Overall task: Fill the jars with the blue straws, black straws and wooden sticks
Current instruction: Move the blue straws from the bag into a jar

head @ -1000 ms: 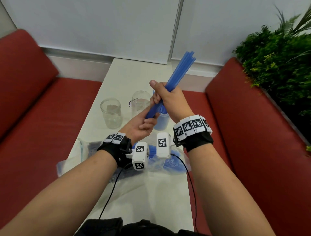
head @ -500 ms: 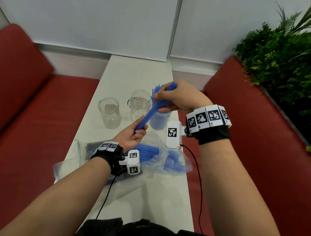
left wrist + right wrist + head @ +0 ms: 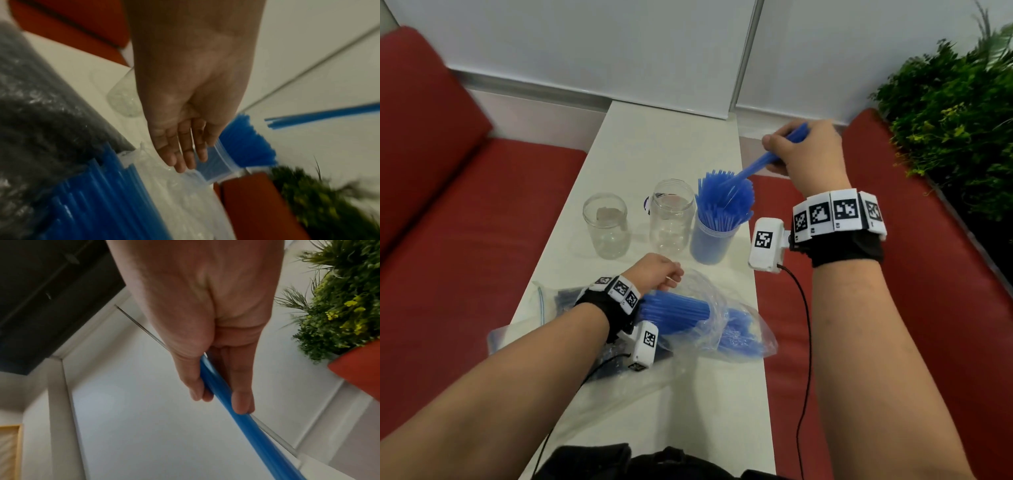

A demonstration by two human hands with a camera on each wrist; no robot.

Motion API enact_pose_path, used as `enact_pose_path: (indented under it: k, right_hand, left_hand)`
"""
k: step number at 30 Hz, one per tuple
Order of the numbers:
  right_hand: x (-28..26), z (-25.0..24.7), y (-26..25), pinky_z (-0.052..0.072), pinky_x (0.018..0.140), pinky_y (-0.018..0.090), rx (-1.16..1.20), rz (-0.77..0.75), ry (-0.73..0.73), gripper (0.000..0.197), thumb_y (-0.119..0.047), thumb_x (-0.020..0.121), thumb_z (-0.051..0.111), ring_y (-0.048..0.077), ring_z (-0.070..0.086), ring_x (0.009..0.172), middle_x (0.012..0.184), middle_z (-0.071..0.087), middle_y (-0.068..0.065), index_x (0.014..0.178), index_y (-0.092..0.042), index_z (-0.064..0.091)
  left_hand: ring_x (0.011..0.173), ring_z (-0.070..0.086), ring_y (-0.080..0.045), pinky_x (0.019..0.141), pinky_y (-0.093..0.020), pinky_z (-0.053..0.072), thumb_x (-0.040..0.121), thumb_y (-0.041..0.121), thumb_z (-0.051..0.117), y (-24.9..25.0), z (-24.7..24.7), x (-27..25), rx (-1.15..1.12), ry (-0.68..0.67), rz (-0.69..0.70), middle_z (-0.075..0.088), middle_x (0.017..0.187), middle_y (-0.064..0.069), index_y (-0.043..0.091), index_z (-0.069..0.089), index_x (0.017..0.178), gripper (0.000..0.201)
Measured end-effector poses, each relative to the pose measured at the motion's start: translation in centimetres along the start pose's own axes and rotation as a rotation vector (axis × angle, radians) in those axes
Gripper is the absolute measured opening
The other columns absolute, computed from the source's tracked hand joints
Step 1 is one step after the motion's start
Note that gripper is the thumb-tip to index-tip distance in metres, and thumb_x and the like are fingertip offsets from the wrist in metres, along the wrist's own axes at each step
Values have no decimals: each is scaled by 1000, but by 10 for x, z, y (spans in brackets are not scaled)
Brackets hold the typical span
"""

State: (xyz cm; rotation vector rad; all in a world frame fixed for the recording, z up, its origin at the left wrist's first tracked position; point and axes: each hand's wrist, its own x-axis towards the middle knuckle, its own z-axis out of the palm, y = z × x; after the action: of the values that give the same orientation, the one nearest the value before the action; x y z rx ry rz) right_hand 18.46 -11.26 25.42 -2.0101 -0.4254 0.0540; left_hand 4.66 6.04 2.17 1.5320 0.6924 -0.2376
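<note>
Right hand [image 3: 808,154] found raised in the upper right of the head view, fingers and thumb clamped on a small bundle of blue straws [image 3: 756,166]. Bundle seen slanting down and left, lower ends reaching among the straw tops in the right jar [image 3: 710,245]. Same grip confirmed in the right wrist view, thumb [image 3: 195,386] on one side of the bundle and a fingertip on the other.

Right jar noted standing near the middle of the white table [image 3: 671,137], packed with blue straws fanning out above its rim. Two clear glass jars observed to its left in a row: middle jar [image 3: 671,219] just beside it, left jar [image 3: 606,226] a little apart. No straws seen in either.

Left hand [image 3: 654,272] seen low, centre of the head view, over a clear plastic bag [image 3: 722,315] holding more blue straws. In the left wrist view, fingers [image 3: 180,152] shown nearly straight and close together, holding nothing; contact with the bag not clear. A second bag with black straws [image 3: 41,113] recorded lying at left of that view, beside the blue ones.

Red seats noted either side of the table, green plant [image 3: 955,120] at upper right.
</note>
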Motion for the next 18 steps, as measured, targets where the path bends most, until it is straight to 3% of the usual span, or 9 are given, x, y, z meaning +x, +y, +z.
enact_pose_path:
  k: [4,7,9,11,13,16,18]
  right_hand:
    - [12,21,28,61,81,47,-112,37,-5,10,-9,91,69,35,74,80,86,73,23,88,0,70]
    - [24,43,51,63,74,37,-153,90,-68,10,-12,92,70,21,68,63,76,68,14,83,-6,68]
    - [32,61,67,61,67,34,-194,127,-124,10,-12,92,70,20,65,59,75,67,13,83,-7,67]
    - [38,78,84,60,67,35,-235,170,-162,10,-13,91,71,24,66,63,81,67,13,87,-4,70]
    - [44,93,101,60,75,39,-296,186,-195,13,-17,89,74,26,68,75,87,69,11,91,-4,73]
    - [49,104,118,49,76,29,-332,178,-173,22,-26,85,80,20,65,89,97,69,3,98,-9,73]
    - [48,106,123,46,75,30,-310,137,-82,35,-32,82,81,17,61,90,105,64,-3,110,-16,66]
  left_hand:
    - [89,66,-21,81,-29,52,91,17,63,-12,8,8,514,-17,110,72,99,-10,3,74,99,19]
    - [101,64,-21,84,-24,46,92,20,61,-14,15,9,819,-97,193,71,108,-5,8,73,104,21]
    - [107,60,-23,90,-28,45,92,28,62,-16,19,13,1020,-172,231,66,115,-5,10,68,114,29]
    - [110,58,-27,92,-36,47,88,38,66,-19,22,18,1208,-242,259,62,119,-7,10,61,121,43]
    - [108,59,-29,88,-39,49,82,44,70,-24,23,22,1393,-289,300,60,118,-8,12,58,120,51]
    - [109,58,-28,89,-42,49,85,43,68,-31,25,25,1615,-323,341,59,120,-6,15,57,123,48]
    - [110,59,-28,91,-43,49,89,37,64,-32,25,26,1693,-311,376,59,121,-6,16,58,123,41]
